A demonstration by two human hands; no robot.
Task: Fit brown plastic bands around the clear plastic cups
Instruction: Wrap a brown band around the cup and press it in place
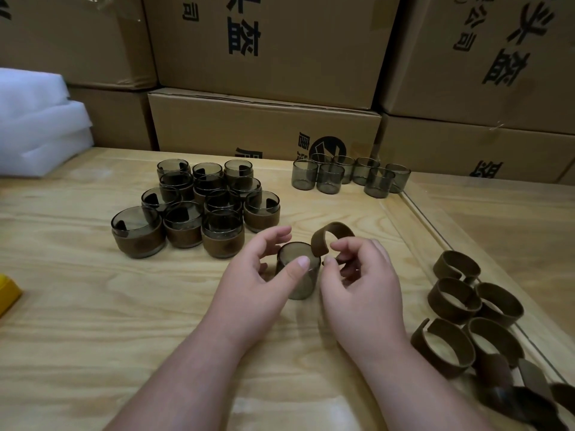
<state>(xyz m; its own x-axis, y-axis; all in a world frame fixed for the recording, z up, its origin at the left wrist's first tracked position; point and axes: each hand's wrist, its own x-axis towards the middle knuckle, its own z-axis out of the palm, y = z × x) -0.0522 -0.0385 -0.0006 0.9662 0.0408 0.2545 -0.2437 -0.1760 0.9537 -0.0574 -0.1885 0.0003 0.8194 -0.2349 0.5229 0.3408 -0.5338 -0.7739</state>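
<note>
Brown band [331,239] is pinched in the curled fingers of the right hand [361,284], touching the rim of the clear cup [300,272]. That cup is gripped on the wooden table [93,306] by the left hand [261,275], thumb in front. Many banded cups [193,209] are already done. Bare cups [348,175] and loose bands [466,306] are left.

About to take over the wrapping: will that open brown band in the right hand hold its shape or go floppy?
The brown band probably springs back: it stands arched above the right hand. Likely light, pinched by fingers alone.
</note>
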